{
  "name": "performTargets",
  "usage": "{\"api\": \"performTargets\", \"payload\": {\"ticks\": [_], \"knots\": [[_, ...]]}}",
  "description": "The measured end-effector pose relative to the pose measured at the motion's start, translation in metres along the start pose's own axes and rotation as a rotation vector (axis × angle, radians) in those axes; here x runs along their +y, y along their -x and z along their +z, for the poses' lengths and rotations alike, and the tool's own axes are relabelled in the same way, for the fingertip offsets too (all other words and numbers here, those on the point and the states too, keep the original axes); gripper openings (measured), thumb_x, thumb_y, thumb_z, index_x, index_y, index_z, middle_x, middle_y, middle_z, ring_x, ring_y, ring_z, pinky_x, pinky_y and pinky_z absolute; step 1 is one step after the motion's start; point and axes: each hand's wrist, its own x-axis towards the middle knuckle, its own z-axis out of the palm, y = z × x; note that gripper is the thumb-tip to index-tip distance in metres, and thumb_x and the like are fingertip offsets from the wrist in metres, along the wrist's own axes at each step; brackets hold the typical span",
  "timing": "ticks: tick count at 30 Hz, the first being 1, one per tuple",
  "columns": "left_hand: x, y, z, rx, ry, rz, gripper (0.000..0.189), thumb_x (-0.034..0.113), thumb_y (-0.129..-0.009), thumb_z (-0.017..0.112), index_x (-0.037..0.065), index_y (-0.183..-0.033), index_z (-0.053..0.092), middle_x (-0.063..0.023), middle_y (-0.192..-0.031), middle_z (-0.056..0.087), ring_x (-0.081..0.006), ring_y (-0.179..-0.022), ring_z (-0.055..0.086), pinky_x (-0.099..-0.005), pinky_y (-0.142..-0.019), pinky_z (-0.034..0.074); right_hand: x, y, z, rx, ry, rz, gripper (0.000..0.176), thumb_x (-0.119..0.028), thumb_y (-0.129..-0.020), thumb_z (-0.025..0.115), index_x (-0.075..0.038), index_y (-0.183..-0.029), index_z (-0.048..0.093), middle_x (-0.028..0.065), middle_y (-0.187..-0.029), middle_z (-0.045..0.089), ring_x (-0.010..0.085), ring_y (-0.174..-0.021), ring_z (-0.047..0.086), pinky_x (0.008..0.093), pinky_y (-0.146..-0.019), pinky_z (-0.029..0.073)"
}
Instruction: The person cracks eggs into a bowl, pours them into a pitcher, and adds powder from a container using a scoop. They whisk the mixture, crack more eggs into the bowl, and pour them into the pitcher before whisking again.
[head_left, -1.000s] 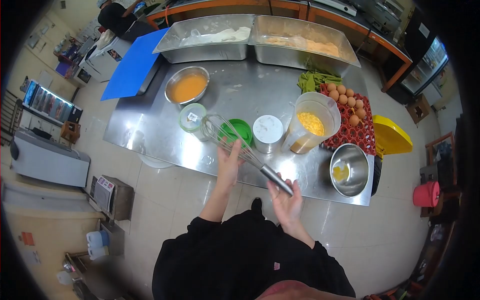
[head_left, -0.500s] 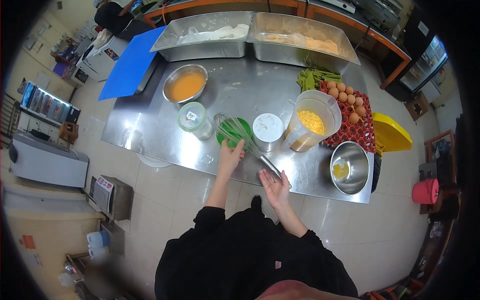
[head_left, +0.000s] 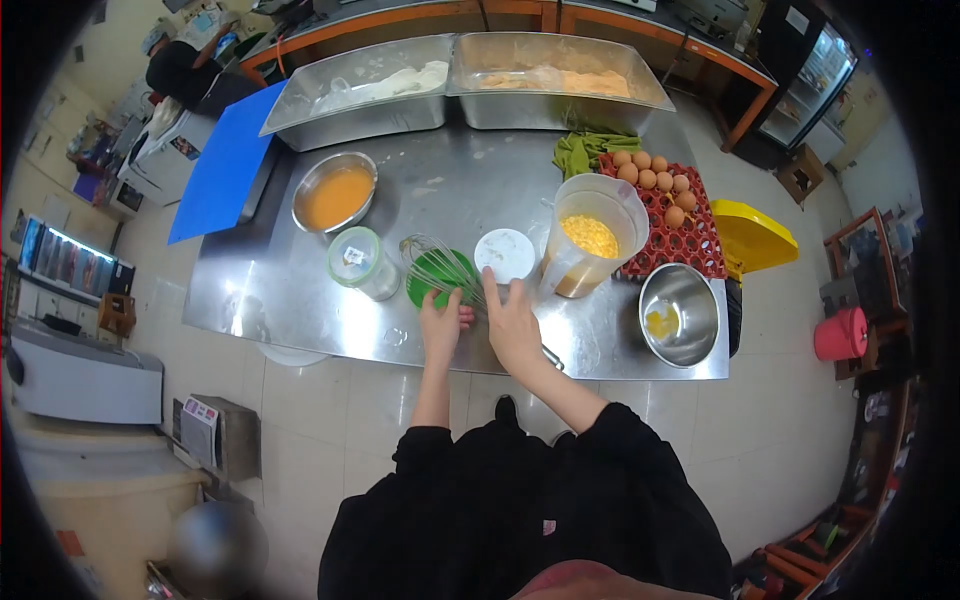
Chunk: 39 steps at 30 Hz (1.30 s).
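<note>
whisk: wires over the green lid, handle toward the desk edge | left hand: fingertips on the wires beside the lid, clasp unclear | right hand: palm over the handle, closing not visible | risk: with a loose hold the whisk can slip and knock the jug right of the lid

the whisk has come down from mid-air to lie over the green lid. the right hand has left the handle's end and now covers its middle, fingertips by the white-lidded tin.
</note>
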Motion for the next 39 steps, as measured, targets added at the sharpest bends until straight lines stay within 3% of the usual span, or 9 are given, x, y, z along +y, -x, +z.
{"api": "performTargets", "payload": {"ticks": [9, 12, 19, 21, 22, 26, 32, 35, 39], "knots": [[-0.006, 0.003, -0.004, -0.059, 0.034, 0.043, 0.070, 0.017, -0.086, 0.064, -0.003, -0.135, 0.018, -0.0109, -0.069, 0.061, -0.0139, -0.055, 0.059, -0.0223, -0.047, 0.044, -0.012, -0.074, 0.046, 0.002, 0.109, 0.107, 0.046, -0.003, -0.075, 0.053, 0.002, -0.120, 0.043, 0.0203, -0.103, 0.045, 0.0304, -0.081, 0.058, 0.0340, -0.069, 0.052], [-0.007, 0.007, -0.005, -0.079, 0.015, 0.100, 0.071, 0.014, -0.086, 0.063, 0.001, -0.136, 0.014, -0.0098, -0.071, 0.059, -0.0136, -0.058, 0.058, -0.0214, -0.050, 0.044, -0.012, -0.095, 0.069, 0.228, 0.075, 0.050, 0.042, -0.004, -0.076, 0.053, 0.001, -0.117, 0.045, 0.0207, -0.102, 0.047, 0.0324, -0.082, 0.059, 0.0374, -0.064, 0.051], [0.003, 0.057, 0.006, 0.106, -0.144, 0.650, 0.056, 0.004, -0.082, 0.062, 0.001, -0.124, 0.026, -0.0079, -0.095, 0.044, -0.0142, -0.076, 0.049, -0.0238, -0.067, 0.042, 0.005, 0.021, -0.091, 0.000, -0.473, -0.014, 0.028, -0.024, -0.083, 0.061, -0.005, -0.101, 0.055, 0.0152, -0.089, 0.058, 0.0315, -0.075, 0.062, 0.0398, -0.063, 0.050], [0.000, 0.074, 0.018, 0.125, -0.221, 0.943, 0.050, 0.001, -0.080, 0.062, 0.002, -0.118, 0.031, -0.0071, -0.097, 0.041, -0.0160, -0.077, 0.047, -0.0262, -0.068, 0.041, 0.045, 0.053, -0.141, -0.070, -0.523, 0.407, 0.024, -0.026, -0.081, 0.065, -0.004, -0.086, 0.060, 0.0122, -0.066, 0.059, 0.0240, -0.058, 0.061, 0.0362, -0.054, 0.047], [0.003, 0.086, 0.031, 0.023, -0.162, 0.978, 0.042, 0.000, -0.079, 0.060, 0.002, -0.112, 0.034, -0.0080, -0.095, 0.043, -0.0175, -0.080, 0.046, -0.0288, -0.075, 0.040, 0.073, 0.066, -0.156, -0.012, -0.449, 0.699, 0.028, -0.028, -0.081, 0.064, -0.004, -0.093, 0.058, 0.0180, -0.076, 0.063, 0.0320, -0.070, 0.063, 0.0395, -0.063, 0.049], [0.017, 0.123, 0.094, -0.508, -0.218, 0.875, 0.033, 0.000, -0.075, 0.065, 0.000, -0.104, 0.048, -0.0116, -0.093, 0.052, -0.0207, -0.079, 0.054, -0.0306, -0.072, 0.045, 0.211, 0.104, -0.178, 0.278, -0.104, 0.758, 0.022, -0.021, -0.084, 0.060, -0.002, -0.092, 0.053, 0.0159, -0.070, 0.060, 0.0311, -0.064, 0.061, 0.0397, -0.058, 0.047], [0.031, 0.127, 0.197, -0.999, -0.458, 0.681, 0.034, 0.012, -0.080, 0.065, 0.003, -0.112, 0.055, -0.0080, -0.094, 0.059, -0.0168, -0.082, 0.057, -0.0288, -0.073, 0.047, 0.325, 0.027, -0.165, 0.202, -0.038, 0.494, 0.029, -0.016, -0.081, 0.061, -0.004, -0.105, 0.052, 0.0189, -0.094, 0.057, 0.0357, -0.086, 0.059, 0.0429, -0.073, 0.047], [0.037, 0.102, 0.257, -0.845, -0.491, 0.705, 0.038, 0.014, -0.081, 0.065, 0.003, -0.115, 0.053, -0.0082, -0.096, 0.059, -0.0172, -0.080, 0.058, -0.0285, -0.074, 0.047, 0.372, -0.027, -0.132, 0.065, -0.107, 0.207, 0.046, -0.011, -0.077, 0.061, -0.010, -0.120, 0.048, 0.0156, -0.116, 0.048, 0.0368, -0.094, 0.055, 0.0434, -0.078, 0.048], [0.043, 0.041, 0.343, -0.594, -0.560, 0.671, 0.044, 0.013, -0.080, 0.064, 0.003, -0.120, 0.049, -0.0127, -0.109, 0.054, -0.0193, -0.087, 0.057, -0.0290, -0.076, 0.048, 0.411, -0.066, -0.103, -0.113, 0.139, -0.099, 0.054, -0.005, -0.071, 0.062, -0.011, -0.122, 0.047, 0.0142, -0.115, 0.048, 0.0358, -0.093, 0.056, 0.0431, -0.078, 0.048]]}}
